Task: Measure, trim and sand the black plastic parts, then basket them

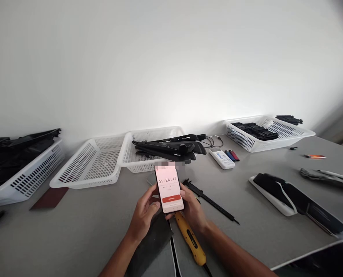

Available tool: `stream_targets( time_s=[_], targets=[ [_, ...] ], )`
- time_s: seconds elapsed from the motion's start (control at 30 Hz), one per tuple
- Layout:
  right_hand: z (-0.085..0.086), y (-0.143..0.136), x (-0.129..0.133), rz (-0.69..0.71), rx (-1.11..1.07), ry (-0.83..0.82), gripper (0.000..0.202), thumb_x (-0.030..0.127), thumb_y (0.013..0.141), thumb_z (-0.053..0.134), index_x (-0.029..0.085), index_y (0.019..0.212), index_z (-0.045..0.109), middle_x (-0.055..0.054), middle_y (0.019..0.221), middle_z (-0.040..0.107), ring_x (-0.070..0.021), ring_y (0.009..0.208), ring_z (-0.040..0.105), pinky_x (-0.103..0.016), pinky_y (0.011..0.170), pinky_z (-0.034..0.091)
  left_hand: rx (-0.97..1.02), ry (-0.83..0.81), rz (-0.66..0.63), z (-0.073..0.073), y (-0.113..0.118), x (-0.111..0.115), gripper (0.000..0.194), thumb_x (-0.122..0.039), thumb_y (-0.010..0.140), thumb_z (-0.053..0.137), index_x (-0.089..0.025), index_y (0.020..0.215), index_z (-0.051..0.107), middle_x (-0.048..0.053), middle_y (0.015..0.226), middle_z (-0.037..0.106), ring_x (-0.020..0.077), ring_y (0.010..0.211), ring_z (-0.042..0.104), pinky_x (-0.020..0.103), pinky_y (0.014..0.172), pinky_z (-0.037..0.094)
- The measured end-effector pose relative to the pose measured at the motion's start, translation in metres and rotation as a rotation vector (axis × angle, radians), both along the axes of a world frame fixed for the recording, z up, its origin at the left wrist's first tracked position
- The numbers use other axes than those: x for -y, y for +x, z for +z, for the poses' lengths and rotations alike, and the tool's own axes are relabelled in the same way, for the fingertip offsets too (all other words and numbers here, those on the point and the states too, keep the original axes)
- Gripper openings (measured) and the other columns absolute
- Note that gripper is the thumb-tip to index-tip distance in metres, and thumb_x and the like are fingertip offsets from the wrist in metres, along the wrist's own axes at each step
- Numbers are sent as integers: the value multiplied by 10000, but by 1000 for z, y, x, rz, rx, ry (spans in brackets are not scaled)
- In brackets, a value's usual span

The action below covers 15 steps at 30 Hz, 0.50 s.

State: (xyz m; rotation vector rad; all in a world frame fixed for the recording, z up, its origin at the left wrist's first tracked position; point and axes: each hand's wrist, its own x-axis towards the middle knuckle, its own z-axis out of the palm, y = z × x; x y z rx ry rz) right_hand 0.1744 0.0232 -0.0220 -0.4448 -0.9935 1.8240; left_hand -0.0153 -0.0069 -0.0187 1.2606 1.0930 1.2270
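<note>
A phone (169, 189) stands tilted toward me in both hands, its screen lit with a timer reading 01:24:17 above a red button. My left hand (144, 211) is wrapped round its left edge, thumb near the lower corner. On the right edge, my right hand (193, 206) grips it with the thumb beside the screen. Just below the phone lies a yellow-handled tool (191, 239) with a black cord. A dark sheet (152, 248) is under my left forearm. Black calipers (213, 201) lie right of my right hand.
White baskets line the wall: one with black sheets (48, 159) at left, a bare one (86, 181), one with long black parts (127, 166), one with black strips (253, 146). A white power bank (222, 158), lighters (231, 155), a black-and-white case (272, 194) and gloves (327, 177) lie on the grey table.
</note>
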Motion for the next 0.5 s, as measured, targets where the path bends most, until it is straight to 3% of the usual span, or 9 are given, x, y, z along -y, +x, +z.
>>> stream_targets(
  time_s=[0.5],
  targets=[
    [3, 0, 1, -12, 18, -7, 505, 539, 957, 649, 188, 1321, 659, -114, 1096, 759, -214, 757, 721, -319, 569, 653, 1, -8, 6, 1, 0, 0, 644, -464, 938, 692, -217, 1523, 581, 121, 1434, 692, 337, 1270, 654, 451, 1078, 537]
  ],
)
